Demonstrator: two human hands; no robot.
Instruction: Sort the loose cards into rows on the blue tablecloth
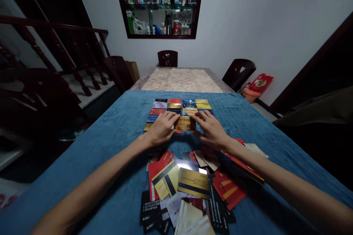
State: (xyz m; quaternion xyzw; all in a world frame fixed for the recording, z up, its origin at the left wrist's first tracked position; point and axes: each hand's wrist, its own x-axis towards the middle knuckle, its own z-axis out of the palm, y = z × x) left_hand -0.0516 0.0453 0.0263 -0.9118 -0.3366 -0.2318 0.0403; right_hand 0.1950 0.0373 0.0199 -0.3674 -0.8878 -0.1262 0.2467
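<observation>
A gold card [185, 124] lies on the blue cloth [116, 128] at the near edge of a tidy grid of cards [180, 107]. My left hand [161, 129] pinches the card's left end with fingers curled. Mirroring it, my right hand [211, 129] grips the right end. Both hands rest on the cloth while they hold the card between them. Closer to me sprawls a loose heap of cards [190, 187], red, gold, black and white, partly under my forearms.
Beyond the cloth the table shows a patterned marble top [180, 79]. Dark chairs stand at the far end [167, 58], the far right [238, 73] and the left [118, 71]. A stair railing [55, 43] runs on the left. A wall cabinet [160, 3] holds bottles.
</observation>
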